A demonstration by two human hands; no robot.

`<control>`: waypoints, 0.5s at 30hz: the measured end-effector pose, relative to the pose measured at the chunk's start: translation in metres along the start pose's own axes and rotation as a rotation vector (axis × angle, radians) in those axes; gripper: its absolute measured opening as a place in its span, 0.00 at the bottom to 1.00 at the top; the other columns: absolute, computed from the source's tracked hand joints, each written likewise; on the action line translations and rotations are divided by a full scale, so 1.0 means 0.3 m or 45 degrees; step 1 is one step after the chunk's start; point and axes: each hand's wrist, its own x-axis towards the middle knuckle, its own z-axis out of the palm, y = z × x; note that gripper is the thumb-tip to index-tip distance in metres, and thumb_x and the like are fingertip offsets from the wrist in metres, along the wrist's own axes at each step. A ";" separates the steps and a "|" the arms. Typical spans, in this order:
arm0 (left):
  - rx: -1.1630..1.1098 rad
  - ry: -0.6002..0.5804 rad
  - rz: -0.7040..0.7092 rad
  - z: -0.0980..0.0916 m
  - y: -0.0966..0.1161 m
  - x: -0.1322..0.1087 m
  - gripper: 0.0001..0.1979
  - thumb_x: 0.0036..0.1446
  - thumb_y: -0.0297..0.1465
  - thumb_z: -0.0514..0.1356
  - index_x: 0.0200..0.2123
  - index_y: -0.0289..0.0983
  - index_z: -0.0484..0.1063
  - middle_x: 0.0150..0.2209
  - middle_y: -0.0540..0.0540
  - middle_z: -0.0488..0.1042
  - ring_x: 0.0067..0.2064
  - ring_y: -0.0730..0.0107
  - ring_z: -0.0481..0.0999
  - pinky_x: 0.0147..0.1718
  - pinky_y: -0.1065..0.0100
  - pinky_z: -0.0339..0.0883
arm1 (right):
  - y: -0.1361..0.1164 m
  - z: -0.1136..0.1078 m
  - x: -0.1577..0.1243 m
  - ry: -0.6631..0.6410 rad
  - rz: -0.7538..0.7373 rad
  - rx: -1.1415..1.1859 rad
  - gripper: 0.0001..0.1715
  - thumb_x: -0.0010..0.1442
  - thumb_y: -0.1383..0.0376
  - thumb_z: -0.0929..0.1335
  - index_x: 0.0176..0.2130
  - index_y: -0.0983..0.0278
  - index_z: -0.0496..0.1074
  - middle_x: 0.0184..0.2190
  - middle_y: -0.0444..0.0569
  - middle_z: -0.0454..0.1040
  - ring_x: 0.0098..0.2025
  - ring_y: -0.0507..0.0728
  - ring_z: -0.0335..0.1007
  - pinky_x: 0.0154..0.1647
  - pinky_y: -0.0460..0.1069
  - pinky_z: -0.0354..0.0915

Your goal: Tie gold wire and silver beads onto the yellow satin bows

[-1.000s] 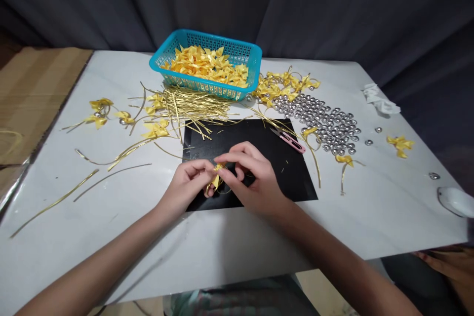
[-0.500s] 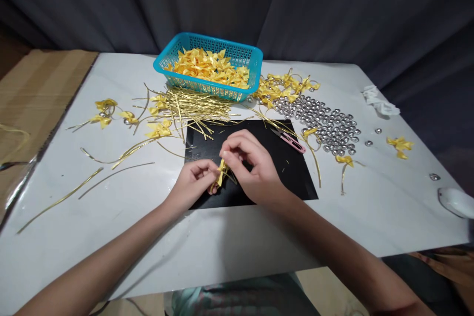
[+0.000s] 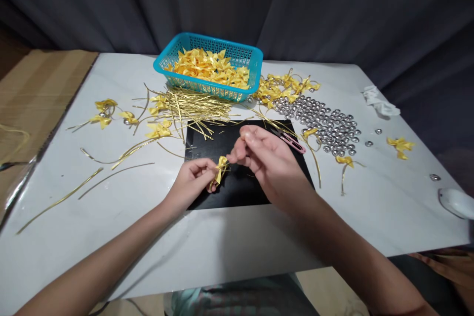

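- Over the black mat (image 3: 255, 177), near its front-left part, the left hand (image 3: 192, 182) pinches a small yellow ribbon bow (image 3: 221, 167) between thumb and fingertips, the other fingers curled in under it.
- Just right of the bow, the right hand (image 3: 268, 160) hovers above the mat with its fingertips (image 3: 237, 156) bunched together right beside the bow; whether they grip a thin gold wire there is too fine to tell.
- Beyond the mat's far edge, a loose heap of gold wire ties (image 3: 192, 106) lies on the white table (image 3: 222, 247), some ends reaching onto the mat.
- Farther back from the mat, a blue plastic basket (image 3: 255, 61) holds a pile of yellow bows (image 3: 207, 66).
- Off the mat's far-right corner, a cluster of small silver beads (image 3: 326, 121) spreads over the table, with more yellow bows (image 3: 285, 84) bunched just behind them.
- On the mat's far-right edge lie pink thread snips (image 3: 291, 140), close beyond the right hand.
- Left of the mat, several finished bows (image 3: 101, 111) with wire tails lie scattered, and long gold strands (image 3: 59, 200) stretch toward the table's left edge.
- Well to the right of the mat, one bow (image 3: 400, 144) lies alone, and a crumpled white scrap (image 3: 379, 101) rests farther back.
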 end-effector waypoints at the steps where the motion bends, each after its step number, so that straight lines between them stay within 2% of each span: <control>1: 0.008 0.000 -0.004 0.001 0.001 0.001 0.08 0.44 0.31 0.60 0.18 0.35 0.67 0.13 0.55 0.66 0.16 0.80 0.63 0.19 0.77 0.58 | -0.019 0.002 -0.002 0.046 0.085 0.083 0.09 0.60 0.64 0.64 0.29 0.65 0.63 0.23 0.40 0.63 0.27 0.46 0.65 0.35 0.43 0.66; 4: 0.024 -0.001 -0.021 0.004 0.008 0.000 0.08 0.44 0.31 0.60 0.18 0.35 0.67 0.13 0.55 0.66 0.17 0.79 0.63 0.19 0.76 0.58 | -0.073 0.007 -0.007 0.178 0.350 0.234 0.13 0.61 0.69 0.62 0.25 0.66 0.61 0.23 0.41 0.61 0.26 0.45 0.65 0.33 0.41 0.66; 6: 0.030 -0.005 -0.027 0.005 0.010 -0.001 0.08 0.44 0.31 0.60 0.18 0.35 0.67 0.13 0.55 0.66 0.17 0.79 0.63 0.19 0.76 0.58 | -0.100 0.007 -0.008 0.221 0.442 0.258 0.14 0.62 0.70 0.61 0.24 0.66 0.61 0.22 0.41 0.61 0.25 0.44 0.65 0.31 0.40 0.66; 10: 0.019 0.000 -0.019 -0.005 -0.003 0.000 0.08 0.45 0.32 0.60 0.18 0.35 0.67 0.13 0.55 0.66 0.16 0.78 0.63 0.20 0.75 0.57 | -0.106 -0.009 -0.004 0.213 0.350 0.111 0.12 0.60 0.69 0.62 0.25 0.65 0.63 0.22 0.43 0.64 0.27 0.47 0.67 0.33 0.42 0.68; 12: -0.019 -0.034 -0.001 -0.014 -0.017 0.003 0.09 0.47 0.32 0.59 0.19 0.36 0.67 0.14 0.55 0.67 0.17 0.78 0.64 0.21 0.75 0.57 | -0.083 -0.027 0.000 0.184 0.296 -0.009 0.10 0.60 0.67 0.63 0.27 0.65 0.65 0.26 0.45 0.70 0.32 0.49 0.70 0.38 0.45 0.69; 15: -0.092 -0.141 0.021 -0.028 -0.035 0.006 0.10 0.50 0.32 0.59 0.19 0.35 0.67 0.18 0.52 0.73 0.21 0.77 0.67 0.24 0.75 0.59 | -0.028 -0.054 0.006 0.222 0.342 -0.114 0.06 0.60 0.66 0.64 0.31 0.65 0.67 0.36 0.48 0.75 0.43 0.51 0.70 0.46 0.48 0.66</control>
